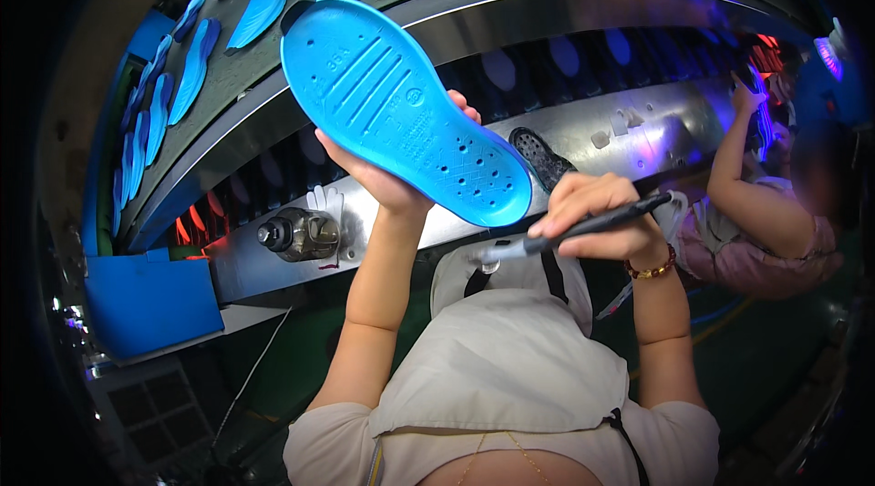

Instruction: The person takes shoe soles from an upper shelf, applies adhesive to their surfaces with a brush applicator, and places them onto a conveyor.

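Note:
My left hand [381, 178] grips a bright blue shoe insole [387, 103] from behind and beneath. Its face toward me has raised bars, moulded marks and a cluster of small holes near the lower end. Some of my left fingers are hidden behind it. In my right hand [597, 212] is a pen-shaped tool [606, 220] with a black handle, pinched between thumb and fingers. Its pale tip points left, below the insole's lower end and apart from it. A black perforated piece [540, 156] lies on the metal ledge just beyond my right hand.
A conveyor belt [214, 117] carrying several blue insoles [264, 1] curves past the far side. On the metal ledge [638, 126] before me stands a dark bottle [305, 234] beside a white glove [326, 201]. A co-worker [766, 203] sits at the right. A blue box-like panel [150, 304] is at left.

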